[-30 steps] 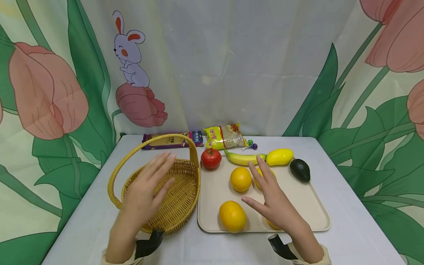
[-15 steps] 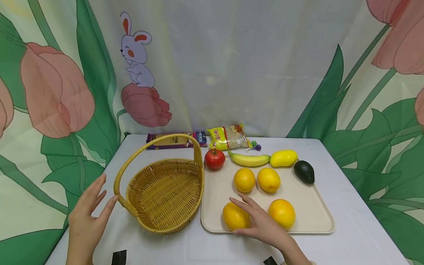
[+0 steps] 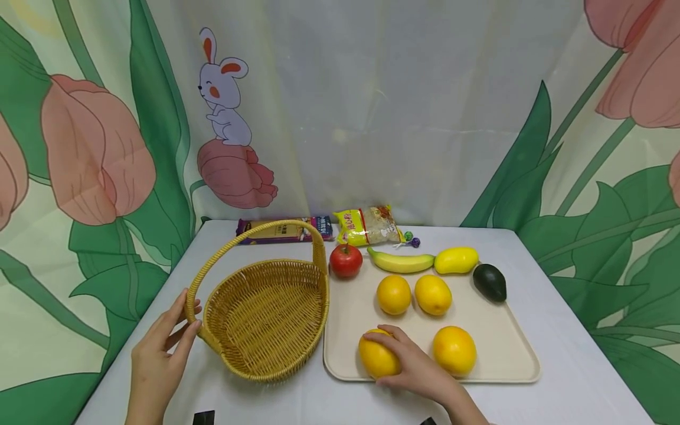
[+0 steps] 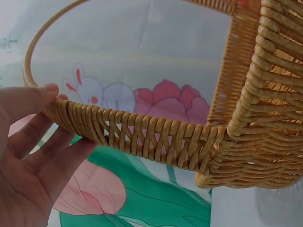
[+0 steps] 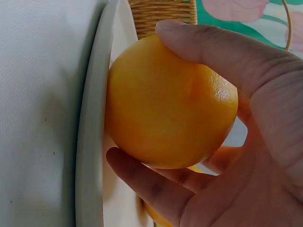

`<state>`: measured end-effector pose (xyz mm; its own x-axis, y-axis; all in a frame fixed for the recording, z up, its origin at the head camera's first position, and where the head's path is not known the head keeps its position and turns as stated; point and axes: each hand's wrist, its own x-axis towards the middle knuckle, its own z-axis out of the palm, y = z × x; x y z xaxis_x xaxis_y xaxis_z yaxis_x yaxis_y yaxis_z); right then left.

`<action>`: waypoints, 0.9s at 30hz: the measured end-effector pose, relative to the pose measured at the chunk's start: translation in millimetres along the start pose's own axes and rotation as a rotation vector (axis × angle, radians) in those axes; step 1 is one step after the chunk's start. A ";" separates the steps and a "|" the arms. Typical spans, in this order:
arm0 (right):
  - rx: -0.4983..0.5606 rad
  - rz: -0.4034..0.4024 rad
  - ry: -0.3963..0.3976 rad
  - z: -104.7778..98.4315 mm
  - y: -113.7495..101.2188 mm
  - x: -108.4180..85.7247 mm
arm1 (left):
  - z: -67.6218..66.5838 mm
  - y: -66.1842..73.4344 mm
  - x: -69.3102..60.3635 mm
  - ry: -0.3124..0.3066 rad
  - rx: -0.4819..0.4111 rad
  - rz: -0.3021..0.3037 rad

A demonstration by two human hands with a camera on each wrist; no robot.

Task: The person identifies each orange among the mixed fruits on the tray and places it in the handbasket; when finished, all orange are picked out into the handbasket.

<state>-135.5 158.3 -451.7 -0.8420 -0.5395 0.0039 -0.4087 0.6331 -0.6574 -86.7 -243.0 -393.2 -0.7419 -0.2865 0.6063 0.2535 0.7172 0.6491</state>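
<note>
In the head view the left hand (image 3: 159, 360) holds the handle of a wicker basket (image 3: 268, 319) near its left base. The left wrist view has the thumb on one side of the woven handle (image 4: 137, 135) and the fingers of the left hand (image 4: 35, 146) on the other. A yellow-orange fruit (image 3: 377, 356) at the tray's front left is gripped by the right hand (image 3: 419, 372). Seen from the right wrist, the thumb and fingers of the right hand (image 5: 236, 118) curve round this fruit (image 5: 165, 104), beside the tray rim (image 5: 90, 142).
On the beige tray (image 3: 510, 366) are several more fruits, among them an orange (image 3: 394, 294) and a larger one (image 3: 454, 350). A tomato (image 3: 346, 261), banana (image 3: 401, 261), mango (image 3: 457, 260) and avocado (image 3: 489, 283) line its back edge. Behind lie snack packets (image 3: 372, 226) and lollipops (image 3: 411, 239).
The left hand has moved from over the basket to its left side and taken the handle. The right hand has come down and left onto the front-left fruit and gripped it.
</note>
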 end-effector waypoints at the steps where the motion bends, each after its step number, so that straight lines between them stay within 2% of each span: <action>1: 0.000 -0.001 0.002 0.1 -0.1 0.2 | -0.3 0.3 -0.5 -0.001 0.004 -0.009; 5: -0.012 -0.005 0.022 -0.3 -0.3 1.8 | -1.5 -1.0 -0.3 -0.001 0.003 0.001; 9: 0.005 0.001 0.023 0.0 0.6 3.5 | -2.1 -4.4 2.1 -0.002 -0.037 0.066; 14: 0.040 -0.008 0.053 -2.2 -1.2 6.1 | -1.0 -6.0 4.8 0.004 -0.063 0.114; 19: 0.044 -0.054 0.108 -12.4 -11.5 12.3 | -0.6 -4.2 6.1 0.005 -0.056 0.099; 27: 0.042 -0.146 0.128 -35.5 -33.5 30.1 | -1.5 -4.8 3.7 0.000 -0.047 0.085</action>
<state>-159.7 140.5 -402.8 -0.8138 -0.5473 0.1955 -0.5169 0.5279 -0.6739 -89.7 -248.4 -393.4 -0.7162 -0.2261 0.6602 0.3443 0.7083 0.6162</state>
